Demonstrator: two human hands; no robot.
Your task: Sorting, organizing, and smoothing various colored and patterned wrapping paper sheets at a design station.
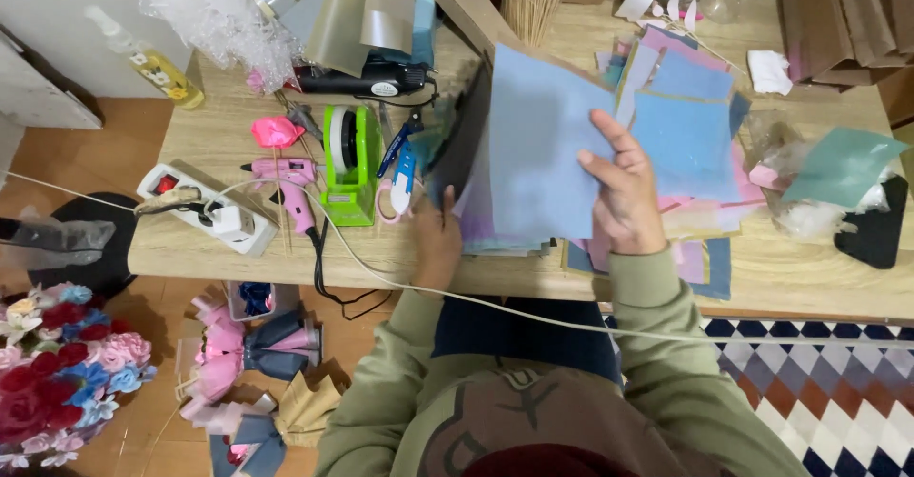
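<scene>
My right hand point(624, 191) grips a light blue sheet of paper point(538, 144), lifted and tilted up off a stack of coloured paper sheets point(690, 139) on the wooden table point(809, 277). At the near edge of the stack, my left hand point(438, 239) holds a bundle of dark and pastel sheets point(466, 139) on edge. Both arms wear olive green sleeves.
To the left stand a green tape dispenser point(347, 168), a pink glue gun point(290, 187), a pink paper flower point(276, 132), a white power strip point(214, 210) and a black tool point(367, 82). A white cable point(571, 323) crosses my lap. Paper bouquets point(67, 363) lie on the floor.
</scene>
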